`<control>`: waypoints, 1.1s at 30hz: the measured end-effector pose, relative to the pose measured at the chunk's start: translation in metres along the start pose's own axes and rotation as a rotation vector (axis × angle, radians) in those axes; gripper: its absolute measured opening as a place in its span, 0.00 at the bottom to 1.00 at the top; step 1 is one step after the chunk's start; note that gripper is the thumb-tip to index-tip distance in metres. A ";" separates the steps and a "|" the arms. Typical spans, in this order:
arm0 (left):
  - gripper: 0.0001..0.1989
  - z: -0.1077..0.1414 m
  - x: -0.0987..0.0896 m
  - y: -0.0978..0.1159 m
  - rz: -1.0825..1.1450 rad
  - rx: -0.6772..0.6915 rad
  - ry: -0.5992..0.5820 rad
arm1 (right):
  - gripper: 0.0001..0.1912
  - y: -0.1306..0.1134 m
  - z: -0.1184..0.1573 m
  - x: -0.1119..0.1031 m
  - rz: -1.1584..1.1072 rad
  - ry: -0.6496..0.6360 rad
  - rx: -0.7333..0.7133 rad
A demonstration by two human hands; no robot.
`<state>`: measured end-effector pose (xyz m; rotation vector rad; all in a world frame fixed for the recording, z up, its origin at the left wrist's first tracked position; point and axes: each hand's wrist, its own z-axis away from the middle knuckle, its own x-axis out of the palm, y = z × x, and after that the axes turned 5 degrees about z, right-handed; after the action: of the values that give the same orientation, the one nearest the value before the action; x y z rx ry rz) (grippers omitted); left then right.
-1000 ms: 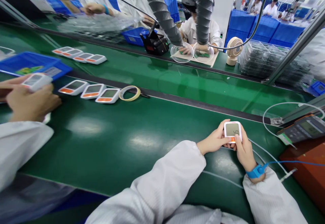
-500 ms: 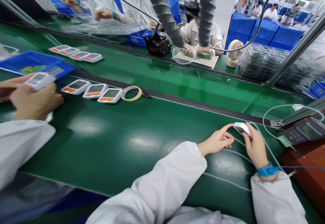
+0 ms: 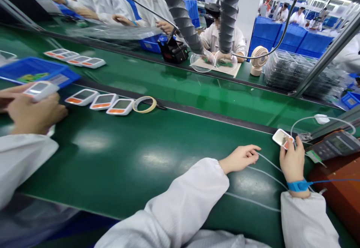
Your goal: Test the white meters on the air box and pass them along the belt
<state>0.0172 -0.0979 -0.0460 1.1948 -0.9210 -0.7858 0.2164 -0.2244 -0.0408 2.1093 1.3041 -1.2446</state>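
Observation:
My right hand (image 3: 292,162), with a blue wrist strap (image 3: 298,185) round its wrist, has its fingers closed on the near end of a white-and-orange device with a screen (image 3: 280,138). The device is beside the dark strip at the far side of the green bench, its screen facing up. To the left, my left hand (image 3: 241,159) hovers low over the bench with its fingers loosely apart and nothing in them. A thin white cable (image 3: 267,158) passes by its fingertips; whether they touch I cannot tell.
An orange-and-grey meter (image 3: 334,146) stands at the right on a brown box (image 3: 337,188). Left along the bench lie a tape roll (image 3: 144,110) and three similar devices (image 3: 120,106). A co-worker's hands (image 3: 33,109) hold another device near a blue tray (image 3: 60,72).
My right hand has carried the device right and away from my left hand, turning its screen up. My left hand has come off the device. On the belt, the row of devices has shifted left.

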 end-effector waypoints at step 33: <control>0.18 -0.001 -0.015 0.016 0.451 0.260 0.482 | 0.06 -0.059 0.031 0.009 -0.489 -0.343 -0.375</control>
<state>0.0122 -0.0814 -0.0331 1.2600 -0.8536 -0.0077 0.1522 -0.2113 -0.0572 1.2953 1.7771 -1.3363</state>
